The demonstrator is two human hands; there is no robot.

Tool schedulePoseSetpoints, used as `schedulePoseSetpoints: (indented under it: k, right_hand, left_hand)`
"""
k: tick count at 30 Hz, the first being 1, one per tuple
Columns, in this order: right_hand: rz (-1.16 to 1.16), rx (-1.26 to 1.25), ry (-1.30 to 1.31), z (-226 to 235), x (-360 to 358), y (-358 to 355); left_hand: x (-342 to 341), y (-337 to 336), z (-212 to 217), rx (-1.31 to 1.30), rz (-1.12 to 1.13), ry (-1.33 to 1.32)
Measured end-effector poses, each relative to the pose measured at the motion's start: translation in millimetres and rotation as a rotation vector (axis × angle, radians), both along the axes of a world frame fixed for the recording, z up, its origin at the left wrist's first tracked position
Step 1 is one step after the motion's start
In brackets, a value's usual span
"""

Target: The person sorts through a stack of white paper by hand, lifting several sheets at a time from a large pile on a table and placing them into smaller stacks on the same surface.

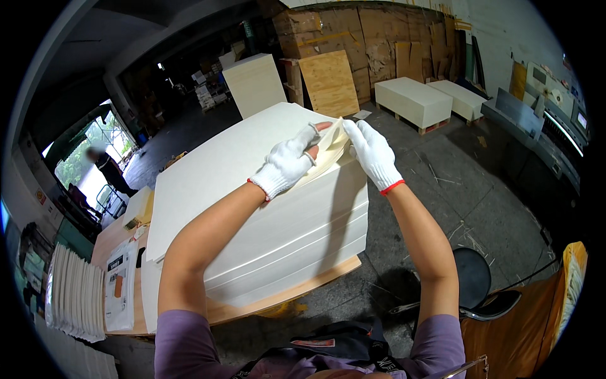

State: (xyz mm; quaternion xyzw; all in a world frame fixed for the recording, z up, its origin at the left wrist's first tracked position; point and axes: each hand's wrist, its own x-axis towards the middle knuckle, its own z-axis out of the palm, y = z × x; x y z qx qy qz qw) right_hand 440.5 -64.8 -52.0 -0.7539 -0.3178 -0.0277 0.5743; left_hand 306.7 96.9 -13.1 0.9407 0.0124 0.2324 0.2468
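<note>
A tall stack of large cream-white paper sheets (221, 158) stands in front of me. At its near right corner several sheets are lifted and curl up into a bent flap (332, 146). My left hand (287, 161), in a white knitted glove with bare thumb and forefinger tips, lies over the top and grips the curled sheets, thumb and forefinger on either side of them. My right hand (371, 150), gloved in white with a red cuff, closes on the raised outer edge of the same flap; its fingertips are partly hidden behind the paper.
The stack rests on a wooden board (297, 289). At left lie a wrapped package (120, 284) and a row of white bundles (74, 292). Behind stand paper stacks on pallets (413, 101) and a plywood sheet (328, 82). A machine (536, 126) and a black stool (472, 276) are right. Another person (110, 169) stands far left.
</note>
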Motion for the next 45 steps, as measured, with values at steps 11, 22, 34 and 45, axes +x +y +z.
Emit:
schedulePoseSetpoints:
  k: [11, 22, 34, 45]
  right_hand:
    - [-0.004, -0.025, 0.020, 1, 2, -3]
    - [-0.005, -0.015, 0.015, 3, -1, -4]
    - [-0.023, -0.008, 0.009, -3, 3, 0]
    - [-0.104, -0.308, -0.169, 11, 5, -33]
  left_hand:
    - [-2, -10, 10, -0.065, 0.040, 0.252]
    - [3, 4, 0, 0.085, 0.033, 0.175]
    - [-5, -16, 16, 0.137, 0.054, 0.276]
    - [-15, -23, 18, 0.161, 0.066, 0.241]
